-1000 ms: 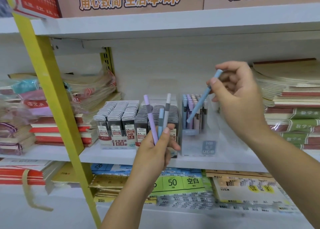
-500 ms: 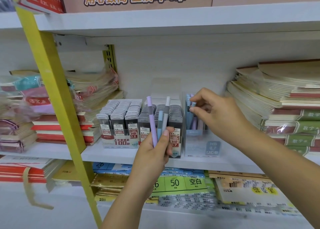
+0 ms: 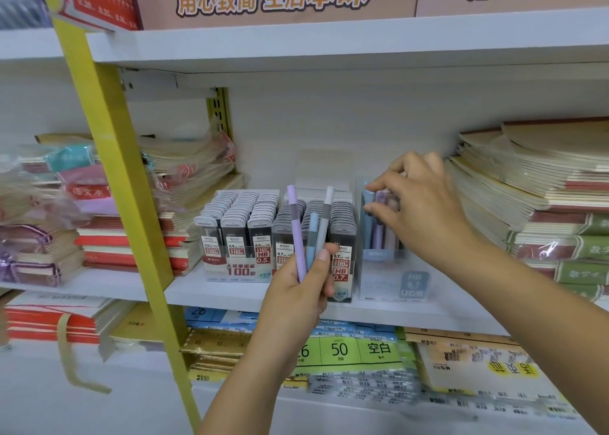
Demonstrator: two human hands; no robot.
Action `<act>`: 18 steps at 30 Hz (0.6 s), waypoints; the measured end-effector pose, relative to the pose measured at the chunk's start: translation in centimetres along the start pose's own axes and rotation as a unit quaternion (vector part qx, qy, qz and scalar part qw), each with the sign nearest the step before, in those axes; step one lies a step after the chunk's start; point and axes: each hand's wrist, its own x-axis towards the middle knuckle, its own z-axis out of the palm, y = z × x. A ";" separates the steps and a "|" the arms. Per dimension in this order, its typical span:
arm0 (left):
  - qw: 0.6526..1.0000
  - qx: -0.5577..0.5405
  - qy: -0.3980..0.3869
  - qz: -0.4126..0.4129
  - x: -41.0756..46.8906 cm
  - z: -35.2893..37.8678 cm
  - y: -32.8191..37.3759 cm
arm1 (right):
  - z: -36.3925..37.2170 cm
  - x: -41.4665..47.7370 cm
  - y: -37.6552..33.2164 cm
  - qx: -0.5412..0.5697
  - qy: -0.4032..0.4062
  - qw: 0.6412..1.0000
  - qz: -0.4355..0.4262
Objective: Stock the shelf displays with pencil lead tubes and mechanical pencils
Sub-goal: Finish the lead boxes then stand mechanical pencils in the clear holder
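3 loose pencils stand upright in the left hand, which grips their lower ends with the fingers curled round them and the thumb pressed across the front: a purple pencil on the left, a shorter-showing blue pencil in the middle and a grey pencil on the right. This hand is raised in front of the lead tubes, which fill 2 display trays side by side on the white shelf; the left tray is marked 0.5 and the right one 0.7.

Just right of the trays stands a clear box holding more pencils upright, the boxed pencils in blue, lilac and pink. The right hand reaches over this box with its fingers bent down onto the pencil tops; whether it pinches 1 of them or only touches them cannot be told, as the fingers hide the tops.

Stacks of notebooks lie on either side of the display, and a yellow post slants down the left.
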 end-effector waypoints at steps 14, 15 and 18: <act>0.998 0.002 -0.069 0.007 -0.5 1.6 0.5 | -3.0 -2.8 -4.0 0.476 -0.095 0.858 0.169; 0.997 0.000 -0.074 0.006 -0.5 1.8 0.5 | -3.2 -2.8 -4.1 0.501 -0.101 0.841 0.177; 0.997 -0.002 -0.073 -0.001 -0.6 2.0 0.2 | -4.0 -2.5 -3.9 0.522 -0.057 0.828 0.195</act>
